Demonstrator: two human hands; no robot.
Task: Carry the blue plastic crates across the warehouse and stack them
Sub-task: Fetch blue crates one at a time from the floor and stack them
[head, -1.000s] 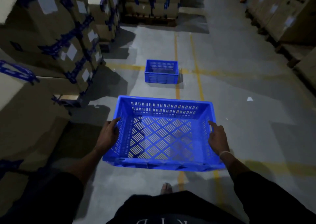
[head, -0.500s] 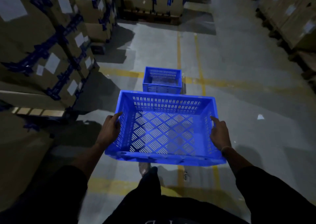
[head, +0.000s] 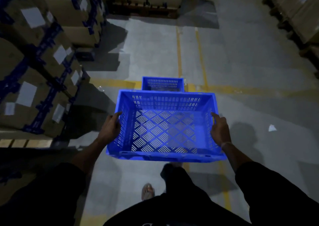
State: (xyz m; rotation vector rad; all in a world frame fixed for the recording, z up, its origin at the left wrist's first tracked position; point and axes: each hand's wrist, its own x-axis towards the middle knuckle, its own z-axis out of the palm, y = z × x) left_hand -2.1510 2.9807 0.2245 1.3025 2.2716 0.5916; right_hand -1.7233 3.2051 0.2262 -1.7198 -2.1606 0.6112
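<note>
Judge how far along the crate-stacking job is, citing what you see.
Done: one blue slatted plastic crate already sits on the grey concrete floor ahead. In hand: the left hand and right hand carry a second, empty blue crate toward it. Left: setting it on top.

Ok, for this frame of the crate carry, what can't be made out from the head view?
- Crate on the floor: its near part is covered by the carried crate, so its contents stay unclear.
- Left hand and right hand: fingers go behind the crate's side walls.
- White box labels: blurred and dim, unreadable.
- Print on the dark shirt: cut off by the bottom edge.
</note>
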